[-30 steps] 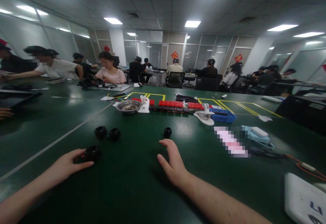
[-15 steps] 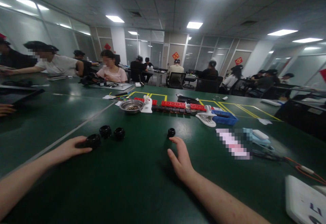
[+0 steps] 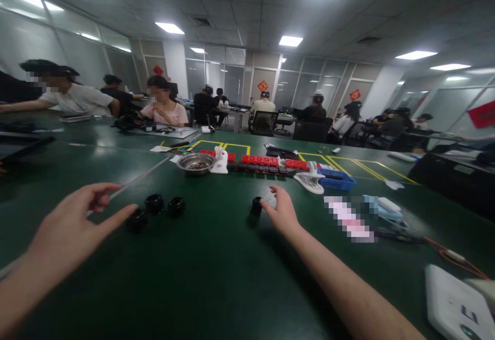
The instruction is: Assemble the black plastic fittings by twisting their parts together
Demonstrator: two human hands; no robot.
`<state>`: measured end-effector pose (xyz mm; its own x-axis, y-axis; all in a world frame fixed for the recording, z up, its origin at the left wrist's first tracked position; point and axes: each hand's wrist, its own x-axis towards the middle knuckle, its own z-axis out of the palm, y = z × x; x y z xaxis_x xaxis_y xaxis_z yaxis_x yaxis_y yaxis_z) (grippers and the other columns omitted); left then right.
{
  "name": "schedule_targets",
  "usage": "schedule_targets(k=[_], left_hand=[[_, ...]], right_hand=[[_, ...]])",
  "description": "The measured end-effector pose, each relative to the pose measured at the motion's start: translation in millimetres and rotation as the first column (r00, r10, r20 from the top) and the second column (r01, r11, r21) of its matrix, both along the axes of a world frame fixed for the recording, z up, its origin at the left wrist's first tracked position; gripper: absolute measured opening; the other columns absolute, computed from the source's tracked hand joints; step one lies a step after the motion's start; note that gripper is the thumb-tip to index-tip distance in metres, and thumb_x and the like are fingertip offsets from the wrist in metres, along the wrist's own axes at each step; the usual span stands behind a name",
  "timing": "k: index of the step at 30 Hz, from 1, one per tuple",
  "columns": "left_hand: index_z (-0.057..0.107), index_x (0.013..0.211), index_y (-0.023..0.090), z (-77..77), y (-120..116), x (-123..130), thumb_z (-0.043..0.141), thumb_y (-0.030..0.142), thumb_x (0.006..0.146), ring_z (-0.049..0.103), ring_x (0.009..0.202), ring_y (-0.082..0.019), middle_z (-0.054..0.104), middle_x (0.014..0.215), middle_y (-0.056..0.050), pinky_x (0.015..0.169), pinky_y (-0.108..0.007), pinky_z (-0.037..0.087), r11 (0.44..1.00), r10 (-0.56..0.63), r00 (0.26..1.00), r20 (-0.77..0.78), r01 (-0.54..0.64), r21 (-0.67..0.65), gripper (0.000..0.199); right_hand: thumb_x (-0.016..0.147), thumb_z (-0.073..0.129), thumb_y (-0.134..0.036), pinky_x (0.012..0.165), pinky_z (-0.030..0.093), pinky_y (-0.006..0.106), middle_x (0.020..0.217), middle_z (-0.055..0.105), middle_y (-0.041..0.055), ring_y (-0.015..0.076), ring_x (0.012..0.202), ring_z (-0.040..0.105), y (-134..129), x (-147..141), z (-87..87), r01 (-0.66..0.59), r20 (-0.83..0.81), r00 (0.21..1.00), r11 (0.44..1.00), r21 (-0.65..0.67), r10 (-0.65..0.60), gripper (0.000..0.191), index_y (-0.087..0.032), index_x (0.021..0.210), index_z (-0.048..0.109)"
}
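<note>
Three black, ring-like round parts stand close together on the green table: a near one (image 3: 137,220), a middle one (image 3: 154,204) and a right one (image 3: 177,206). My left hand (image 3: 83,216) is raised beside them, fingers and thumb spread, nothing in its grasp. Its thumb tip is over or against the near part; contact is unclear. Farther right, a lone black round part (image 3: 256,205) sits on the table. My right hand (image 3: 283,211) is just to its right, thumb close to or touching it, index finger held apart above.
Beyond the hands are a metal bowl (image 3: 196,164) of small pieces, white clamp stands (image 3: 220,160), a red strip (image 3: 260,159) and a blue tray (image 3: 337,180). A white device (image 3: 456,299) lies at the near right. Several people sit around the room.
My left hand has let go of the near black part and drawn back to the left, opening. My right hand has moved slightly forward beside the lone part. The view has shifted a little.
</note>
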<state>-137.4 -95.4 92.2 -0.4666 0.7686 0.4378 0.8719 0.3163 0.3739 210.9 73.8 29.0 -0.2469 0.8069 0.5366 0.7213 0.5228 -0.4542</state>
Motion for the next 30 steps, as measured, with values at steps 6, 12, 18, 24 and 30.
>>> schedule_targets(k=[6, 12, 18, 24, 30], left_hand=[[0.043, 0.117, 0.021, -33.4, 72, 122, 0.052, 0.054, 0.069, 0.047, 0.103, -0.025, 0.050, 0.113, -0.007, 0.085, -0.036, 0.040, 0.749, -0.590, 0.785, 0.190, 0.620, -0.234, 0.060], [0.049, 0.117, 0.016, -88.4, 146, 169, 0.055, 0.058, 0.064, 0.035, 0.117, -0.030, 0.044, 0.125, -0.013, 0.096, -0.046, 0.026, 0.679, -0.653, 0.748, 0.119, 0.647, -0.347, 0.068], [0.061, 0.099, 0.022, -92.8, 154, 165, 0.061, 0.040, 0.063, 0.043, 0.109, -0.028, 0.053, 0.113, -0.006, 0.096, -0.047, 0.026, 0.657, -0.695, 0.704, 0.146, 0.704, -0.270, 0.040], [0.062, 0.096, 0.020, -94.9, 156, 161, 0.060, 0.027, 0.061, 0.047, 0.102, -0.026, 0.055, 0.108, -0.006, 0.091, -0.041, 0.034, 0.654, -0.703, 0.699, 0.130, 0.708, -0.268, 0.036], [0.064, 0.092, 0.020, -94.3, 157, 163, 0.059, 0.034, 0.063, 0.048, 0.100, -0.026, 0.056, 0.105, -0.006, 0.089, -0.040, 0.035, 0.663, -0.700, 0.709, 0.088, 0.690, -0.289, 0.032]], right_hand=[[0.071, 0.059, -0.037, 0.076, 0.040, 0.039, 0.090, 0.056, 0.0078, 0.0239, 0.086, 0.050, 20, -15, -14.9, -0.039, 0.050, 0.998, 0.999, -0.021, 0.040, 0.041, -0.016, 0.105, 0.049], [0.069, 0.063, -0.026, 0.076, 0.038, 0.033, 0.087, 0.057, 0.0049, 0.0194, 0.084, 0.049, 15, -11, -24.1, -0.125, 0.086, 0.989, 0.992, 0.010, 0.124, 0.024, -0.017, 0.090, 0.055], [0.063, 0.069, -0.029, 0.072, 0.039, 0.029, 0.082, 0.057, 0.0007, 0.0170, 0.081, 0.050, 0, -22, -22.1, -0.254, 0.119, 0.960, 0.967, -0.014, 0.254, 0.030, -0.020, 0.088, 0.055], [0.061, 0.070, -0.035, 0.079, 0.038, 0.034, 0.092, 0.056, 0.0038, 0.0196, 0.089, 0.049, -4, -28, -21.4, -0.286, 0.053, 0.956, 0.958, -0.027, 0.287, 0.047, -0.019, 0.101, 0.051], [0.062, 0.068, -0.040, 0.079, 0.038, 0.037, 0.092, 0.056, 0.0064, 0.0215, 0.089, 0.049, -5, -27, -19.6, -0.234, 0.011, 0.972, 0.972, -0.010, 0.234, 0.049, -0.017, 0.101, 0.050]])
